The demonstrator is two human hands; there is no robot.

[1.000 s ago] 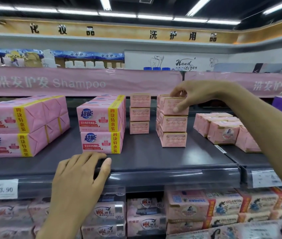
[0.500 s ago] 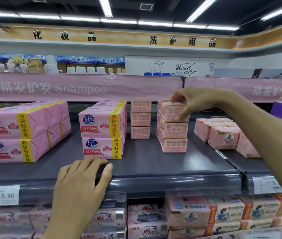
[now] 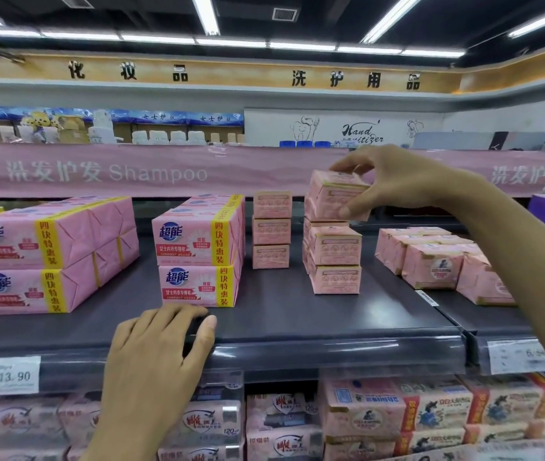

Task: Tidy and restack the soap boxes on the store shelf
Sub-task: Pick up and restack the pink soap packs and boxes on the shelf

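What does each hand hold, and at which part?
The right hand pinches the small pink cardboard soap box by its top and front; the left hand holds nothing.

The top soap box [image 3: 337,194], small and pink, is sitting tilted over its stack [image 3: 334,261], and the right hand [image 3: 394,181] is gripping it at the top and the side. Just left, a column of three boxes [image 3: 271,229] is standing straight on the dark shelf [image 3: 297,314].

Shelf [image 3: 297,314]: multipacks [image 3: 197,251] left, three-box stack [image 3: 271,229] centre, second stack [image 3: 334,261] just right of it, wrapped bars [image 3: 430,257] farthest right. More packs [image 3: 364,414] on the shelf below.
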